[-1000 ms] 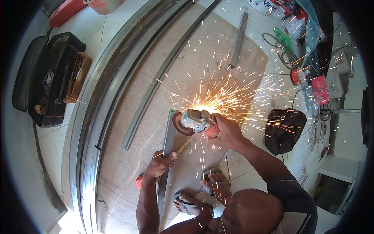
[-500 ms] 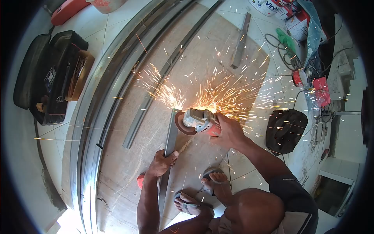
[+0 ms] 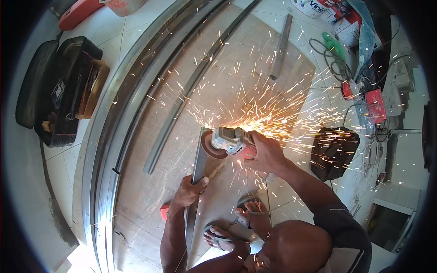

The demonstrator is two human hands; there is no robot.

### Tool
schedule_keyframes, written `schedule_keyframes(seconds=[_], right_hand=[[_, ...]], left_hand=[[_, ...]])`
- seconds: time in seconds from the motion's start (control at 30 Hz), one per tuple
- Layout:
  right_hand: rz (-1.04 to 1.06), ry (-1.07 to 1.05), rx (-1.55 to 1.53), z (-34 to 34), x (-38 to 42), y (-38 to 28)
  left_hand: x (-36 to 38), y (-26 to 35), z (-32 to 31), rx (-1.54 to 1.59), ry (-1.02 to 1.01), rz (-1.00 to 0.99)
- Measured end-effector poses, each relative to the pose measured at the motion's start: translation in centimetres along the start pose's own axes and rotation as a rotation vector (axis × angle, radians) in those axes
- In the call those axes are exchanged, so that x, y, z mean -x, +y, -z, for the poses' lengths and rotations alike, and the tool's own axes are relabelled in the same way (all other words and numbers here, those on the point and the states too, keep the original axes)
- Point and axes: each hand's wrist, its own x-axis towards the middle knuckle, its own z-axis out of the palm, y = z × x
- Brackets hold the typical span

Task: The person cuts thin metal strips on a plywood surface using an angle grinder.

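Note:
My right hand (image 3: 267,154) is closed round the body of an angle grinder (image 3: 231,140), red at the rear and grey at the head. The grinder's brown disc (image 3: 212,146) meets the upper end of a grey metal bar (image 3: 199,164), and bright sparks spray up and to the right. My left hand (image 3: 190,191) grips that bar lower down, thumb on top. Just left of my left wrist lies a small red object (image 3: 165,211), partly hidden by the arm.
Long metal bars (image 3: 120,132) lie along the left of the brown board (image 3: 150,200). A thinner bar (image 3: 170,118) and a short metal piece (image 3: 281,48) rest on it. An open black tool case (image 3: 68,91) is at left; a black bag (image 3: 334,152), cables and paint buckets (image 3: 314,7) are at right.
The grinder has shifted very slightly left and down at the bar's end. The spark spray to its left has thinned, while more sparks fly right and below. My left hand stays put.

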Motion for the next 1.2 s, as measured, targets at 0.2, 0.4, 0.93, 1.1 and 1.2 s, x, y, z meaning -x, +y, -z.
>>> schedule_keyframes(seconds=[0.2,0.4,0.93,1.1,1.2], right_hand=[[0.026,-0.002,-0.001,0.0,0.0,0.1],[0.061,0.032,0.008,-0.2,0.0,0.3],[0.041,0.058,-0.019,-0.2,-0.1,0.0],[0.035,0.043,0.005,-0.2,-0.1,0.3],[0.072,0.076,0.015,-0.3,-0.2,0.4]], left_hand=[[0.0,-0.1,-0.2,0.000,0.002,-0.020],[0.0,-0.1,0.0,-0.008,-0.004,-0.023],[0.0,-0.4,0.2,-0.005,-0.017,-0.018],[0.0,-0.4,0.1,-0.012,-0.015,-0.007],[-0.2,-0.9,0.2,0.018,-0.037,-0.048]])
